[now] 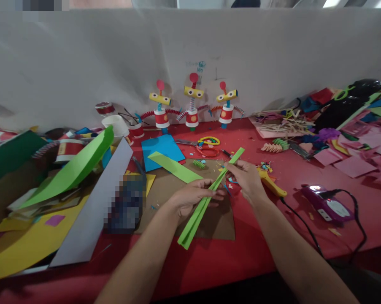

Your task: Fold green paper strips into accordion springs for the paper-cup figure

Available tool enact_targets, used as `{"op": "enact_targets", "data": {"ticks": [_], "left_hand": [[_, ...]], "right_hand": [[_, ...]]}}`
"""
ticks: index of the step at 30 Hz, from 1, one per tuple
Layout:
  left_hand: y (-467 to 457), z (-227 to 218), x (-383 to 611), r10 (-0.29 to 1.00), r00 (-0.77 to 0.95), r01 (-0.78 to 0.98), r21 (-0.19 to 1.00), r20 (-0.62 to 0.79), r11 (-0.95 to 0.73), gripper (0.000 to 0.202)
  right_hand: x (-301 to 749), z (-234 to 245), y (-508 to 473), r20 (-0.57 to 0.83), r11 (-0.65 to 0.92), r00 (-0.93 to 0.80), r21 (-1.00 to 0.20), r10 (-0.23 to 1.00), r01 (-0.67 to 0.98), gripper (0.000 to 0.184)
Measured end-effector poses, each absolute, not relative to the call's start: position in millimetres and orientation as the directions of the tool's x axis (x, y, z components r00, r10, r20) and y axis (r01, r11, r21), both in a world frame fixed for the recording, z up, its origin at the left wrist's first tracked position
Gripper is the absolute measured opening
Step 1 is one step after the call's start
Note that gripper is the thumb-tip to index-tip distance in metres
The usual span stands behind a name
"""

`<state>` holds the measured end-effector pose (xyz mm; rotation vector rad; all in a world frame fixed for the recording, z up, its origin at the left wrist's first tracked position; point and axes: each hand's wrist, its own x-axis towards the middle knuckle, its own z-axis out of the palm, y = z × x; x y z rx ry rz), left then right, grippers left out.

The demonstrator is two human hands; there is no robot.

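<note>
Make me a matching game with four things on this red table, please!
Things:
1. Nearest green paper strip
2. Three little figures
3. Flat sheet left of the scissors
4. Boxy gadget with a cable

Places and colours:
A. Blue
B. Standing in a row near the pale wall
C. Purple
D. Held by the left hand and right hand

Right pairs: 1-D, 2-B, 3-A, 4-C.
</note>
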<state>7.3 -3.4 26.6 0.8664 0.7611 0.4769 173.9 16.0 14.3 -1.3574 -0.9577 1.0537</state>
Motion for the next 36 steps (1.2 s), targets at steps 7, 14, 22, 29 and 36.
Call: {"op": "enact_targets", "data": {"ticks": [7, 14, 22, 29, 36], "left_hand": [[-4, 29, 6, 0.663, 0.59, 0.134, 0.866, -0.461, 0.482, 0.019], [-2, 30, 6, 0.718, 0.516, 0.302, 0.883, -0.468, 0.359, 0.03], [-1, 27, 7, 0.809, 0.433, 0.367, 0.897, -0.397, 0.244, 0.014], [-2, 31, 6, 0.828, 0.374, 0.343, 0.892, -0.417, 0.294, 0.03], [1, 21, 4, 0.811, 0.459, 0.141, 0.931, -0.363, 0.337, 0.022]], "right_hand": [[181, 11, 19, -0.019, -0.018, 0.303, -1.0, 0.953, -0.005, 0.023], [176, 9, 19, 0.001, 0.004, 0.311, -1.0, 0.95, -0.008, 0.028], [161, 14, 7, -0.145, -0.136, 0.12, -0.987, 0.982, -0.084, 0.029], [164, 9, 10, -0.216, -0.206, 0.038, -0.961, 0.976, -0.182, 0.032], [164, 11, 8, -0.208, -0.193, 0.057, -0.962, 0.977, -0.191, 0.031]]}}
